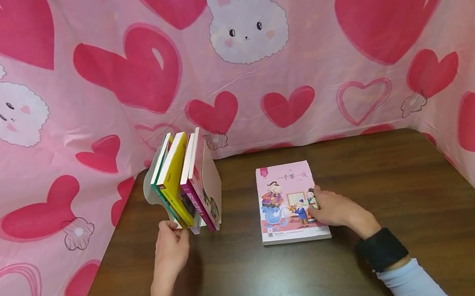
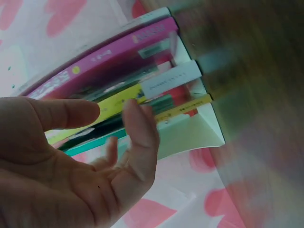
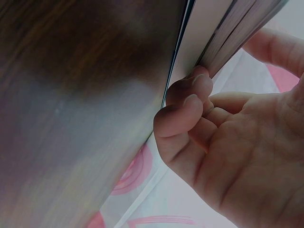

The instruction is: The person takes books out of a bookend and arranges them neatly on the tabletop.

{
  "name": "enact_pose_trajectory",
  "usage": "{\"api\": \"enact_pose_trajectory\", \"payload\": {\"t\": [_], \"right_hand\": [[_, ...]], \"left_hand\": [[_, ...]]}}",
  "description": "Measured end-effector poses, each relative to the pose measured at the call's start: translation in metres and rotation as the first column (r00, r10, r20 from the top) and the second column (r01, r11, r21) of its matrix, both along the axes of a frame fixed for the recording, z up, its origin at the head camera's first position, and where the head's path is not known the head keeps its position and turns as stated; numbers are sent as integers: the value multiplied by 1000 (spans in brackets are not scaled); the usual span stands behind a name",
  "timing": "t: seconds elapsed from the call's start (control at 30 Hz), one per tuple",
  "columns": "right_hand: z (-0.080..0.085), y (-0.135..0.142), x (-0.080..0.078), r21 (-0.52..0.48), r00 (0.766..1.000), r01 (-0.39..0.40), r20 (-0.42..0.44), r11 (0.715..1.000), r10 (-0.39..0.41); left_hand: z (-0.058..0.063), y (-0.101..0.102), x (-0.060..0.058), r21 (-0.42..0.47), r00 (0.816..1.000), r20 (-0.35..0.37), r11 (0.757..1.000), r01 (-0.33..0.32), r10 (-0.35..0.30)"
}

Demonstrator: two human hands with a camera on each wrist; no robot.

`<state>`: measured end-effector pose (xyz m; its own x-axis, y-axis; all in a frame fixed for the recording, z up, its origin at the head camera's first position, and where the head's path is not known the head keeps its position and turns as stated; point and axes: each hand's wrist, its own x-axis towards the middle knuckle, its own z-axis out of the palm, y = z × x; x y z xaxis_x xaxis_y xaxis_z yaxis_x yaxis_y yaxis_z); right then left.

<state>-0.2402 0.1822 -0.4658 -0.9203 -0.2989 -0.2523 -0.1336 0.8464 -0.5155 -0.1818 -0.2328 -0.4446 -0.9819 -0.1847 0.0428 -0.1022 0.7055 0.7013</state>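
Observation:
On the table lies a pink picture book with Chinese characters and cartoon figures on its cover. My right hand grips its right edge, thumb on the cover side; in the right wrist view the curled fingers meet the page edges. To the left, a pale book stand holds several upright books, among them a yellow book, a green-spined book and a purple-spined book. My left hand is at the stand's front, thumb and fingers apart in the left wrist view.
The dark brown wooden table spreads beneath everything. A pink cloth with hearts and rabbits hangs behind it and along both sides. The books in the stand lean slightly, with gaps between some of them.

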Motion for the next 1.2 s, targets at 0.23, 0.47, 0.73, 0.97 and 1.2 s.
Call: {"api": "enact_pose_trajectory", "payload": {"t": [0.23, 0.47, 0.73, 0.97, 1.2], "right_hand": [[-2, -1, 1, -2, 1000, 1, 8, 1000, -1], [-1, -1, 1, -2, 1000, 1, 9, 1000, -1], [0, 0, -1, -5, 1000, 0, 6, 1000, 1], [0, 0, 0, -4, 1000, 1, 7, 1000, -1], [-2, 0, -1, 3, 1000, 0, 4, 1000, 0]], "left_hand": [[-6, -5, -10, -6, 1000, 10, 1000, -13, 13], [-9, -8, -20, 2, 999, -41, 1000, -5, 5], [-12, -9, -30, 0, 998, -68, 1000, -13, 13], [-16, -13, -35, -12, 998, -54, 1000, -9, 9], [-19, -14, -37, -23, 999, -43, 1000, 3, -4]]}}
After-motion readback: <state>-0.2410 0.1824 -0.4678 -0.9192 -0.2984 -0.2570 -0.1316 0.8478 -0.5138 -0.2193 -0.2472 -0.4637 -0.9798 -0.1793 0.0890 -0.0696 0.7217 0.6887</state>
